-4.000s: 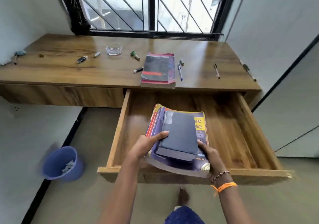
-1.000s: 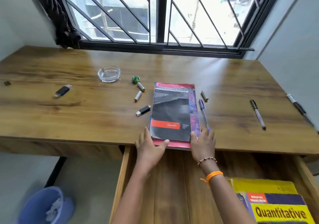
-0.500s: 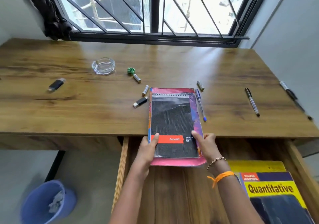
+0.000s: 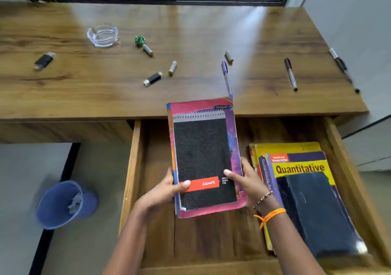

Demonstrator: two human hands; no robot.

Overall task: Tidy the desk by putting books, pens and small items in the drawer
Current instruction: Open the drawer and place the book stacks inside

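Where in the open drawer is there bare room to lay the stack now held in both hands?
The drawer's left half is bare wood, between its left wall and the yellow Quantitative book. The right half is crowded with books.

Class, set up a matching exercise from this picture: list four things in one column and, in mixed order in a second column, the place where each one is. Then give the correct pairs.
Things
1. spiral pad
2. yellow book
3. glass ashtray
4. blue bin

Places
A. on the floor, left of the drawer
B. lying in the drawer, at its right side
C. held in both hands above the open drawer
D. on the desk top, toward the window

Pairs: 1-C, 2-B, 3-D, 4-A
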